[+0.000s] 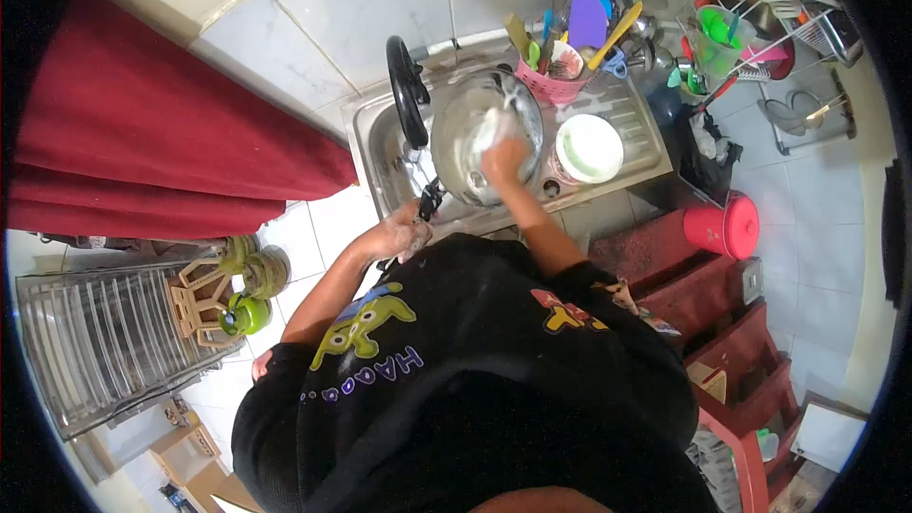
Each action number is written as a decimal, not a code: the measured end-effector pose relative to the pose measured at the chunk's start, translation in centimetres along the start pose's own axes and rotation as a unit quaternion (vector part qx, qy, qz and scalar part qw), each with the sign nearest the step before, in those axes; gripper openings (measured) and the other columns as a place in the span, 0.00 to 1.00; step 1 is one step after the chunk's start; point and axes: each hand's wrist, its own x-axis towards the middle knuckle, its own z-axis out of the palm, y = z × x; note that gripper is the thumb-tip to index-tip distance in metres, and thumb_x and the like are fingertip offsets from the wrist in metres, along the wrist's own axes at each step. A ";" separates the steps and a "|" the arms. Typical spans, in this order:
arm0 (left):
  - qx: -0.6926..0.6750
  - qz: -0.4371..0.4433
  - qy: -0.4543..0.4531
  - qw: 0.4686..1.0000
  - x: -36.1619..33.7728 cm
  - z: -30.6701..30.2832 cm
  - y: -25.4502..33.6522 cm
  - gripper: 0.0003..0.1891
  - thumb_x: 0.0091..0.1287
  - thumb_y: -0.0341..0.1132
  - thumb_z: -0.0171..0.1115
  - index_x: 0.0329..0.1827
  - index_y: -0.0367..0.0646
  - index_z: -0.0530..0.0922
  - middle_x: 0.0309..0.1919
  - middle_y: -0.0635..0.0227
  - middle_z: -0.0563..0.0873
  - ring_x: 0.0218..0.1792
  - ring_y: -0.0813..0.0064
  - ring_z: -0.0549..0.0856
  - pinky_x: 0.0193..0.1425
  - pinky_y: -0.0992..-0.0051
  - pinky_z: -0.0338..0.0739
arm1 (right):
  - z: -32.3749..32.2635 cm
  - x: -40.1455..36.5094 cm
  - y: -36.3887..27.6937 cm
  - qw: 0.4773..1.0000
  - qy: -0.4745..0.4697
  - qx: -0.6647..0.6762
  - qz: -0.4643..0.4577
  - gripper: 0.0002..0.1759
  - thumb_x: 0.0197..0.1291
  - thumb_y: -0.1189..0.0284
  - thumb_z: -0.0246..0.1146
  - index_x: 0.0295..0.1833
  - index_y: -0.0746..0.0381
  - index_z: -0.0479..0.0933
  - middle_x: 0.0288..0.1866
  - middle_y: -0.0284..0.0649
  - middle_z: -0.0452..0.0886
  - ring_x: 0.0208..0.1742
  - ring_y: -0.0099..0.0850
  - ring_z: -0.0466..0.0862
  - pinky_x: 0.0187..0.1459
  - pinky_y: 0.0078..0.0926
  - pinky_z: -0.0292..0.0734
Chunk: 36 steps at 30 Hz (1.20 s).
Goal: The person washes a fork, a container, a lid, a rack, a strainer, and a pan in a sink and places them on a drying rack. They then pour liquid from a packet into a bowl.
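A large round metal pan (452, 120) with suds inside rests over the sink (379, 154), tilted a little. Its black handle (430, 199) points toward my body, and my left hand (403, 235) is closed around the handle's end. Inside the pan, my right hand (504, 158) is closed, with whitish foam at its fingers. Motion smears that spot, so I cannot tell what it holds. Right of the pan, a white bowl (590, 148) stands on the ribbed drainboard (641, 138). The black faucet (407, 90) arches over the pan's left side.
Behind the bowl, a pink basket (551, 87) holds several utensils. A wire rack (807, 24) with more kitchenware is at the far right. Below it stands a red lidded bucket (727, 226) by red shelving (655, 271). A red curtain (161, 123) hangs at left.
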 end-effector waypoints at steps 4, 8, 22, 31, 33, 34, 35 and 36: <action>-0.027 -0.012 0.029 0.999 0.7 0.8 -1.0 0.15 0.61 0.30 0.47 0.51 0.39 0.62 0.16 0.73 0.68 0.12 0.83 0.68 0.12 0.83 0.63 | 1.5 -0.6 -2.5 0.964 -0.020 -0.098 -0.245 0.14 0.49 0.64 0.56 0.33 0.63 0.77 0.19 0.45 0.77 0.22 0.41 0.78 0.27 0.40 0.70; -0.027 -0.033 0.041 0.998 -0.6 0.2 0.9 0.18 0.63 0.32 0.48 0.56 0.41 0.64 0.21 0.73 0.72 0.14 0.85 0.69 0.13 0.86 0.64 | 1.3 6.3 -1.6 0.979 -0.143 -0.145 -0.013 0.11 0.43 0.66 0.57 0.19 0.61 0.78 0.22 0.48 0.79 0.29 0.42 0.80 0.35 0.40 0.72; -0.180 -0.037 -0.003 0.983 -0.1 -2.2 0.6 0.14 0.59 0.28 0.48 0.49 0.44 0.67 0.18 0.73 0.68 0.12 0.83 0.67 0.12 0.83 0.61 | -0.5 1.9 4.0 0.967 -0.057 -0.131 -0.211 0.08 0.42 0.68 0.55 0.19 0.58 0.77 0.20 0.46 0.78 0.19 0.42 0.78 0.23 0.40 0.71; -0.078 -0.049 0.019 0.996 0.1 -2.0 2.4 0.11 0.61 0.25 0.44 0.47 0.41 0.64 0.16 0.73 0.66 0.09 0.84 0.66 0.10 0.82 0.63 | 2.5 7.3 -2.1 0.968 -0.108 -0.207 -0.087 0.07 0.41 0.72 0.55 0.22 0.59 0.79 0.19 0.45 0.78 0.21 0.38 0.79 0.24 0.39 0.71; -0.057 -0.058 0.015 0.997 -0.2 -2.0 3.3 0.11 0.61 0.26 0.45 0.47 0.40 0.64 0.16 0.73 0.67 0.09 0.83 0.67 0.10 0.82 0.64 | 0.8 6.7 -0.4 0.968 -0.124 -0.211 -0.054 0.07 0.41 0.72 0.56 0.22 0.60 0.79 0.20 0.47 0.79 0.24 0.38 0.80 0.27 0.39 0.72; -0.062 -0.054 0.019 0.996 0.0 -2.2 2.8 0.11 0.61 0.25 0.45 0.48 0.40 0.65 0.15 0.73 0.67 0.10 0.83 0.68 0.11 0.82 0.65 | 0.2 5.8 -0.1 0.967 -0.132 -0.213 -0.040 0.07 0.41 0.72 0.56 0.22 0.60 0.79 0.21 0.47 0.79 0.26 0.38 0.81 0.29 0.39 0.72; -0.063 -0.051 0.026 0.996 0.4 -2.3 2.8 0.12 0.61 0.26 0.45 0.48 0.39 0.65 0.15 0.73 0.67 0.10 0.83 0.68 0.11 0.82 0.65 | 1.0 3.8 0.7 0.968 -0.073 -0.209 -0.116 0.07 0.41 0.72 0.56 0.23 0.60 0.79 0.23 0.48 0.79 0.28 0.39 0.81 0.31 0.40 0.73; -0.065 -0.051 0.032 0.996 0.7 -2.3 2.8 0.12 0.61 0.26 0.46 0.48 0.39 0.65 0.15 0.72 0.68 0.10 0.83 0.68 0.11 0.82 0.65 | 1.0 2.7 -0.9 0.966 -0.059 -0.200 -0.155 0.07 0.41 0.71 0.56 0.24 0.60 0.79 0.23 0.49 0.79 0.29 0.39 0.81 0.31 0.39 0.72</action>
